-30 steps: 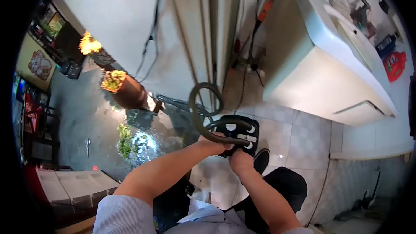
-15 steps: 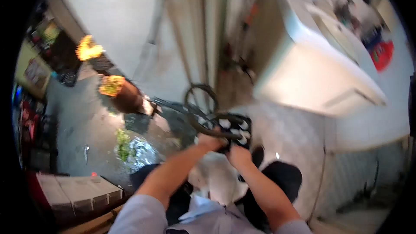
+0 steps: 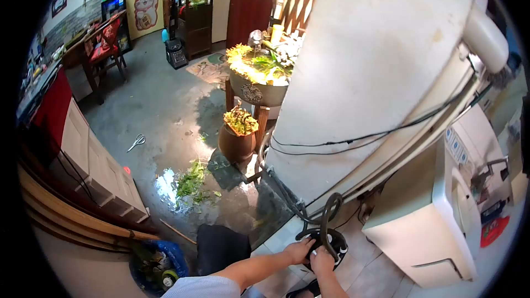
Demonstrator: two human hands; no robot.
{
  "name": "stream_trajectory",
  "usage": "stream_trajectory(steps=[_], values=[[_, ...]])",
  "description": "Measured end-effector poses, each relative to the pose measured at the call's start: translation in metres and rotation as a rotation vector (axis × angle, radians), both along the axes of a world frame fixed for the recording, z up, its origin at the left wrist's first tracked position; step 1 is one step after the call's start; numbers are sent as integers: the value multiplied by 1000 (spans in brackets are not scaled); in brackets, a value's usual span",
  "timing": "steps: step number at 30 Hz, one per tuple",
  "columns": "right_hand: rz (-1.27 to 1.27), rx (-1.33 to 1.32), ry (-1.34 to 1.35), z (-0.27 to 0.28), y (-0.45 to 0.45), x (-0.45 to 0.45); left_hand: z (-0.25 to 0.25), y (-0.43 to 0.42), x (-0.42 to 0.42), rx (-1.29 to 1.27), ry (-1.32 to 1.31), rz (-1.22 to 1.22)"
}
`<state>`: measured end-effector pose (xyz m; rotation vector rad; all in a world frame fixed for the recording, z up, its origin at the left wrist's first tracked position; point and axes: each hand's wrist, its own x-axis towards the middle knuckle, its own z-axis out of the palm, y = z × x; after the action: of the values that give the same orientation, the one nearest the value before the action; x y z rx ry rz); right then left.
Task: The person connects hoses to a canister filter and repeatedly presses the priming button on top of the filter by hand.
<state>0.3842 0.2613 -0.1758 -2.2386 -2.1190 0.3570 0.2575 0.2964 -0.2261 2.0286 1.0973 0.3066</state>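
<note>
Both hands reach down to a black device (image 3: 338,243) with white fittings and thick dark hoses on the tiled floor. My left hand (image 3: 298,250) rests at its near left side, fingers bent against it. Right beside it, my right hand (image 3: 321,261) touches the device's near edge below a hose. A thick dark hose (image 3: 326,218) loops up over the device and runs off to the left along the wall base. The fingertips of both hands are partly hidden, so their grip cannot be made out.
A white washbasin cabinet (image 3: 408,237) stands at right. Left of the white wall panel (image 3: 364,66) are a brown pot (image 3: 236,143) and a planter (image 3: 259,91). Cut greenery (image 3: 192,183) and scissors (image 3: 137,142) lie on the floor. A blue-lined bin (image 3: 175,255) stands at lower left.
The view has swung left and up, bringing the room and bin into sight. Both hands remain at the device, which appears lower and farther right in the picture.
</note>
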Motion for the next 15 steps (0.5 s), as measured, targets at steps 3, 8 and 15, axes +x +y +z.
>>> stream_trajectory(steps=[3, 8, 15], values=[[28, -36, -19, 5, 3, -3, -4, -2, 1, 38, -16, 20], [52, -189, -213, 35, 6, -22, -11, 2, 8, -211, -106, 73], [12, -539, -93, 14, 30, -1, -22, 1, 13, -168, -136, 115]])
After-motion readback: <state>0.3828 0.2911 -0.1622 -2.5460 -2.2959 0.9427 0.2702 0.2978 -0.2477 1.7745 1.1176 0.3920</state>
